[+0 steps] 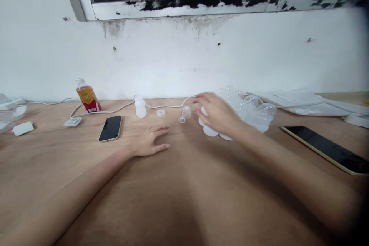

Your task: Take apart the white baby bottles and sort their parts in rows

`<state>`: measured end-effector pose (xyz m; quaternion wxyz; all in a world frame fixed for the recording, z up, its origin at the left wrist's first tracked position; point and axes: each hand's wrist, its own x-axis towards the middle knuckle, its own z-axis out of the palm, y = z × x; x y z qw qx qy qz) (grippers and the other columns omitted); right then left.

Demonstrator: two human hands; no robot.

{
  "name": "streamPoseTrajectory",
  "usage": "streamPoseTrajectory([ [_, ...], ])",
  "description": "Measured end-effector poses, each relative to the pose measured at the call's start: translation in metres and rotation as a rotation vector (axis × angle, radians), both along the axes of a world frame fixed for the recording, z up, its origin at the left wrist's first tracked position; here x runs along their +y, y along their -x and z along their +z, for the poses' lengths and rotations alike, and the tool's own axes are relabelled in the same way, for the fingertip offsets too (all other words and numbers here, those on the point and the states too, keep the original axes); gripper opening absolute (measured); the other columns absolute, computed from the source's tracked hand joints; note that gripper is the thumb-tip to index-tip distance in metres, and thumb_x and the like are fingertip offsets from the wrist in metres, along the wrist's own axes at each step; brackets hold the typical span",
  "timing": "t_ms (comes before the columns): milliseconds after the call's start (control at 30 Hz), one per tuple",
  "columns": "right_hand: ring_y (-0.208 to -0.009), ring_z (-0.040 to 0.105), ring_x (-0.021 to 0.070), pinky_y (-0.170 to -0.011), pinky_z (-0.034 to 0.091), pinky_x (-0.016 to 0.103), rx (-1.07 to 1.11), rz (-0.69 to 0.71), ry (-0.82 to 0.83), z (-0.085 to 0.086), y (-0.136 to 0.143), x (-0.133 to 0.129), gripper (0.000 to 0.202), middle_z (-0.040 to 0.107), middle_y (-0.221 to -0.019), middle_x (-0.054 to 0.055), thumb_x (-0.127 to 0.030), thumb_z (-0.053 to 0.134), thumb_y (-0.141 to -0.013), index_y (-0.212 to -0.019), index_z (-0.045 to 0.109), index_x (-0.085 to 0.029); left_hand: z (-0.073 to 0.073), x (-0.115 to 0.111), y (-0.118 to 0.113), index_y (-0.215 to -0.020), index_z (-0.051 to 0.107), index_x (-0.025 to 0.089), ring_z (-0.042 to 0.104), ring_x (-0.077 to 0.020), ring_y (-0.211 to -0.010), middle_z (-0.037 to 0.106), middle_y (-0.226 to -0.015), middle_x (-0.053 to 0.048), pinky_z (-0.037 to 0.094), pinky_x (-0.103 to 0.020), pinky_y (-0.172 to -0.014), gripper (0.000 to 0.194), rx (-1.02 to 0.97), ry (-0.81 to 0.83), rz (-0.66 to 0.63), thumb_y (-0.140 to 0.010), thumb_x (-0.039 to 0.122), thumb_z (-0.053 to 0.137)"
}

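Observation:
My left hand (152, 141) rests palm down on the wooden table, fingers spread and nothing in them. Slightly blurred, my right hand (215, 110) hovers at the left side of a cluster of white bottles with clear domed caps (243, 107), partly covering it. Its thumb and fingers are apart, and I see nothing between them; whether it touches a bottle I cannot tell. Left of it a clear domed cap (187, 112) stands behind a small clear nipple-shaped piece (182, 119). Farther left are a white ring collar (160, 113) and an upright white bottle (140, 107).
A phone (110, 128) lies left of my left hand, a larger phone (325, 149) at the right. A drink bottle (88, 96), a white adapter (73, 122) and a white cable (170, 106) are along the wall. A plastic bag (311, 103) lies back right.

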<state>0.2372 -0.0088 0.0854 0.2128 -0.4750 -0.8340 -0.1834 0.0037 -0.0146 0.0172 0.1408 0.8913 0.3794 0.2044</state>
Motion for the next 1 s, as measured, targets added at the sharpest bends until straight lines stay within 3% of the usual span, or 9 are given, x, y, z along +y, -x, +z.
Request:
streamPoseTrajectory([
  [100,-0.115,0.037,0.0225,-0.094,0.031,0.038,0.015,0.230,0.196,-0.044,0.028,-0.011,0.046,0.041,-0.125,0.013,-0.033,0.032,-0.083,-0.122,0.038,-0.010,-0.005,0.004,0.007,-0.129,0.024,0.016,0.016,-0.0215,-0.126,0.022,-0.137,-0.009,0.011,-0.039,-0.103,0.065,0.207,-0.040,-0.044,-0.076,0.052,0.038],
  [200,-0.123,0.023,0.0237,-0.099,0.024,0.041,-0.014,0.219,0.352,-0.082,0.042,-0.016,0.054,0.030,-0.133,0.014,-0.040,0.027,-0.084,-0.126,0.032,-0.007,-0.012,0.008,0.011,-0.131,0.015,0.015,0.012,-0.0191,-0.127,0.017,-0.138,-0.009,0.006,-0.036,-0.104,0.068,0.301,-0.047,-0.054,-0.078,0.055,0.031],
  [267,-0.124,0.022,0.0217,-0.101,0.022,0.041,-0.019,0.221,0.404,-0.095,0.044,-0.017,0.052,0.030,-0.133,0.012,-0.038,0.023,-0.085,-0.126,0.033,-0.009,-0.014,0.009,0.010,-0.131,0.016,0.015,0.013,-0.0181,-0.127,0.018,-0.138,-0.009,0.007,-0.034,-0.104,0.069,0.321,-0.060,-0.044,-0.078,0.056,0.029],
  [667,-0.123,0.025,0.0226,-0.099,0.023,0.042,0.036,0.242,0.393,-0.093,0.042,-0.016,0.046,0.034,-0.131,0.015,-0.034,0.029,-0.084,-0.122,0.039,-0.010,-0.015,0.010,0.011,-0.130,0.023,0.015,0.019,-0.0210,-0.125,0.024,-0.136,-0.010,0.014,-0.035,-0.102,0.067,0.267,-0.090,-0.059,-0.077,0.054,0.035],
  [767,-0.114,0.037,0.0233,-0.093,0.031,0.040,0.035,0.223,0.348,-0.090,0.041,-0.013,0.039,0.043,-0.121,0.014,-0.032,0.033,-0.083,-0.114,0.046,-0.014,-0.018,0.019,0.008,-0.119,0.040,0.016,0.036,-0.0206,-0.117,0.043,-0.125,-0.009,0.027,-0.034,-0.096,0.050,0.210,-0.151,-0.003,-0.079,0.046,0.037],
  [867,-0.096,0.049,0.0246,-0.080,0.039,0.037,0.065,0.047,0.242,-0.086,0.043,0.001,0.032,0.046,-0.108,0.017,-0.029,0.038,-0.081,-0.107,0.047,-0.011,-0.019,0.038,-0.001,-0.103,0.051,0.016,0.050,-0.0194,-0.099,0.055,-0.106,-0.009,0.038,-0.031,-0.085,0.031,0.133,-0.259,0.140,-0.080,0.034,0.039],
  [1000,-0.083,0.055,0.0269,-0.064,0.043,0.036,0.157,-0.213,0.206,-0.085,0.049,0.031,0.050,0.039,-0.113,0.023,-0.029,0.040,-0.080,-0.122,0.026,-0.006,-0.021,0.075,-0.017,-0.114,0.041,0.011,0.035,-0.0261,-0.115,0.036,-0.126,-0.014,0.028,-0.039,-0.095,0.042,0.087,-0.372,0.304,-0.076,0.028,0.046],
])
